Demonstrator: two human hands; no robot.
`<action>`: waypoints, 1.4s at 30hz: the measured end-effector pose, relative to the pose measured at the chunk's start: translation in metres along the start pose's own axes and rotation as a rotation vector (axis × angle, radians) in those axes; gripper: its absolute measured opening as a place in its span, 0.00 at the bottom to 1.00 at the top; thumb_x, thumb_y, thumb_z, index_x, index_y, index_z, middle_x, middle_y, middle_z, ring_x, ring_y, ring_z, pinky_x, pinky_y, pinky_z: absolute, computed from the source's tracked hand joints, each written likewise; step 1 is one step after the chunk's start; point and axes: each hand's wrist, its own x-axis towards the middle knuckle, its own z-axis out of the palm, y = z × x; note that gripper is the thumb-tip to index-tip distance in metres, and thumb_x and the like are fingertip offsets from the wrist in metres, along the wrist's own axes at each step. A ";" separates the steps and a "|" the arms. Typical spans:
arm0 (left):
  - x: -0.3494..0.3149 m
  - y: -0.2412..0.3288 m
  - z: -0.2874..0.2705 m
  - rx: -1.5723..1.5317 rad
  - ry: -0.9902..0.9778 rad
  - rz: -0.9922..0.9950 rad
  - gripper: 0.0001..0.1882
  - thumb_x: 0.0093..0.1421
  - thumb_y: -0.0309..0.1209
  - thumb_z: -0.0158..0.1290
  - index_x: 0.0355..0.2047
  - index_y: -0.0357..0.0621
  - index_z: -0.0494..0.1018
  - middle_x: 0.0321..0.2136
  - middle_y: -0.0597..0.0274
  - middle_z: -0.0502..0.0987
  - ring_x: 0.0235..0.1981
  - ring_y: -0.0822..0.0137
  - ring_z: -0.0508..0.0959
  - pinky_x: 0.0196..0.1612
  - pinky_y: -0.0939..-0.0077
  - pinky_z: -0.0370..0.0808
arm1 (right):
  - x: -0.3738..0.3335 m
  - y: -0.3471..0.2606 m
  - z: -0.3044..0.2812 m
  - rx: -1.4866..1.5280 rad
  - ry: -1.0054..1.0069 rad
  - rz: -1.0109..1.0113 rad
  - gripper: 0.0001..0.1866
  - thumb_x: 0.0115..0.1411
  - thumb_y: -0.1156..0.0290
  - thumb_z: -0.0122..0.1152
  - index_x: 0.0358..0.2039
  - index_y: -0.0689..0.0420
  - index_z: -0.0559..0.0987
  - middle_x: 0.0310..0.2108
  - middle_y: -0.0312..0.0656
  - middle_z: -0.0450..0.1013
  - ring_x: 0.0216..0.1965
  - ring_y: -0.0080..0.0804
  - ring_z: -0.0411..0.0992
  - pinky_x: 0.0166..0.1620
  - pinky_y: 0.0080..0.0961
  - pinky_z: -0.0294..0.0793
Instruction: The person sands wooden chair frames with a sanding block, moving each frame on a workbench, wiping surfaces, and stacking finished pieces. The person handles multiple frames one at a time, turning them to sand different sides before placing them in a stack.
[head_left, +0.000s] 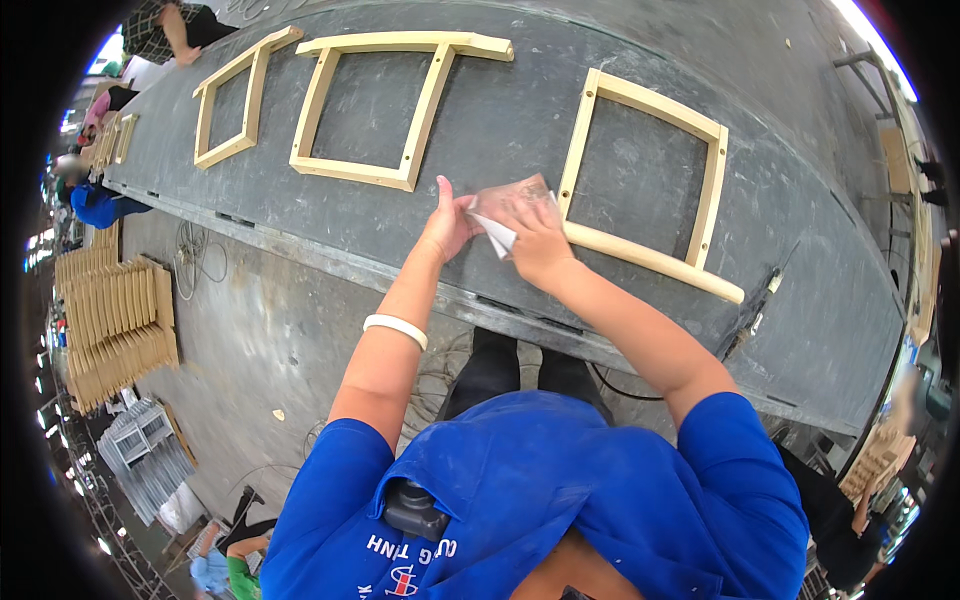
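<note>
A folded sheet of sandpaper (528, 190), brownish on one face and white on the other, is between my hands above the grey tabletop. My right hand (537, 238) grips it, fingers laid across its upper face. At the sheet's left edge, my left hand (452, 226) holds on with its fingers, partly hidden there, while the thumb sticks up. Just right of my right hand lies a pale wooden frame (655, 103) with a rounded bar (655, 262) along its near side. Holes show in its side pieces.
Two more wooden frames, one in the middle (405, 42) and one farther left (258, 80), rest on the long grey table (500, 120). Stacked wooden parts (115, 320) stand on the floor at left. An air tool (755, 315) lies near the right edge. Other people are around the table.
</note>
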 end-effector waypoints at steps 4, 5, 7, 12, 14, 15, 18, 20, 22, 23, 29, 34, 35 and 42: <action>0.003 0.002 -0.003 0.144 -0.088 -0.021 0.56 0.55 0.73 0.18 0.53 0.27 0.65 0.51 0.47 0.71 0.55 0.54 0.68 0.59 0.62 0.62 | -0.031 0.008 -0.030 -0.219 -0.171 0.176 0.41 0.47 0.65 0.62 0.64 0.42 0.61 0.66 0.32 0.53 0.67 0.41 0.49 0.63 0.48 0.53; 0.002 0.001 -0.003 0.175 -0.084 -0.024 0.57 0.55 0.74 0.18 0.54 0.27 0.64 0.52 0.46 0.70 0.56 0.53 0.66 0.60 0.62 0.61 | -0.034 0.007 -0.030 -0.115 -0.078 0.170 0.40 0.48 0.65 0.61 0.64 0.43 0.61 0.66 0.32 0.53 0.67 0.41 0.49 0.62 0.49 0.53; 0.000 0.000 0.000 0.174 -0.043 -0.028 0.56 0.55 0.73 0.18 0.55 0.28 0.64 0.53 0.47 0.69 0.55 0.54 0.68 0.60 0.61 0.61 | -0.023 -0.003 -0.015 0.137 -0.060 0.240 0.39 0.49 0.67 0.60 0.64 0.43 0.61 0.65 0.33 0.54 0.66 0.41 0.51 0.62 0.50 0.53; -0.006 0.008 0.006 -0.131 -0.034 -0.129 0.61 0.50 0.76 0.17 0.62 0.27 0.52 0.61 0.47 0.61 0.58 0.56 0.65 0.61 0.64 0.61 | 0.018 -0.013 0.052 0.136 0.216 0.152 0.35 0.48 0.71 0.58 0.60 0.44 0.66 0.59 0.36 0.62 0.60 0.38 0.59 0.61 0.46 0.57; -0.008 0.013 0.006 -0.087 -0.057 -0.151 0.60 0.51 0.76 0.17 0.63 0.31 0.52 0.60 0.50 0.62 0.55 0.56 0.68 0.59 0.63 0.63 | -0.017 0.005 0.048 0.215 0.323 0.200 0.33 0.48 0.69 0.59 0.59 0.44 0.68 0.56 0.31 0.65 0.57 0.35 0.61 0.59 0.46 0.58; -0.009 0.015 0.005 -0.021 -0.089 -0.141 0.59 0.51 0.76 0.17 0.63 0.33 0.52 0.60 0.51 0.63 0.53 0.55 0.69 0.58 0.63 0.63 | -0.047 0.018 0.036 0.163 0.275 0.285 0.33 0.48 0.69 0.60 0.58 0.42 0.69 0.55 0.29 0.66 0.56 0.34 0.62 0.59 0.44 0.57; -0.009 0.023 0.002 0.168 -0.120 -0.150 0.55 0.54 0.74 0.17 0.64 0.40 0.53 0.59 0.56 0.65 0.51 0.54 0.70 0.57 0.62 0.64 | -0.132 0.052 -0.008 -0.182 0.181 0.383 0.32 0.49 0.65 0.61 0.57 0.35 0.69 0.56 0.21 0.66 0.54 0.31 0.62 0.61 0.39 0.53; -0.005 0.029 0.003 0.317 -0.103 -0.153 0.49 0.59 0.70 0.18 0.64 0.43 0.56 0.57 0.59 0.69 0.48 0.57 0.71 0.55 0.62 0.63 | -0.148 0.053 -0.024 -0.266 0.244 0.474 0.32 0.50 0.66 0.60 0.58 0.37 0.68 0.56 0.24 0.65 0.55 0.33 0.62 0.58 0.40 0.57; 0.003 0.034 0.008 0.584 0.021 -0.108 0.43 0.63 0.64 0.21 0.59 0.41 0.62 0.52 0.59 0.72 0.46 0.59 0.71 0.54 0.64 0.64 | -0.123 0.034 -0.022 -0.084 0.330 0.549 0.33 0.50 0.68 0.60 0.59 0.38 0.68 0.54 0.29 0.66 0.57 0.34 0.61 0.59 0.41 0.57; 0.008 0.037 0.014 0.741 0.093 -0.068 0.40 0.66 0.61 0.23 0.57 0.40 0.65 0.50 0.59 0.74 0.45 0.61 0.72 0.54 0.66 0.64 | -0.097 0.023 -0.014 0.079 0.403 0.566 0.33 0.49 0.70 0.59 0.59 0.39 0.67 0.53 0.31 0.67 0.58 0.34 0.60 0.61 0.41 0.56; 0.041 0.035 0.092 1.118 -0.007 0.862 0.20 0.70 0.40 0.37 0.44 0.39 0.74 0.38 0.60 0.76 0.42 0.62 0.74 0.49 0.73 0.67 | -0.059 0.018 -0.005 0.482 0.602 0.361 0.20 0.54 0.71 0.57 0.49 0.46 0.76 0.49 0.35 0.72 0.56 0.34 0.65 0.64 0.38 0.55; 0.028 -0.006 0.156 1.712 -0.517 1.103 0.20 0.50 0.37 0.60 0.41 0.42 0.73 0.36 0.55 0.74 0.38 0.54 0.74 0.44 0.60 0.68 | -0.241 0.116 -0.095 0.243 0.747 0.820 0.19 0.54 0.67 0.60 0.48 0.42 0.75 0.51 0.32 0.72 0.53 0.32 0.67 0.58 0.38 0.61; 0.024 -0.016 0.163 1.736 -0.615 1.065 0.22 0.46 0.38 0.62 0.41 0.44 0.73 0.36 0.56 0.74 0.38 0.54 0.73 0.43 0.59 0.68 | -0.245 0.117 -0.106 -0.415 0.707 0.859 0.18 0.54 0.67 0.59 0.48 0.44 0.76 0.48 0.31 0.73 0.50 0.32 0.69 0.58 0.39 0.59; 0.025 -0.028 0.172 2.104 -0.594 0.913 0.18 0.47 0.37 0.61 0.39 0.51 0.73 0.33 0.65 0.72 0.37 0.61 0.74 0.39 0.63 0.65 | -0.160 0.066 -0.106 -0.084 0.916 0.965 0.20 0.54 0.69 0.57 0.49 0.44 0.75 0.47 0.36 0.74 0.52 0.36 0.69 0.56 0.39 0.59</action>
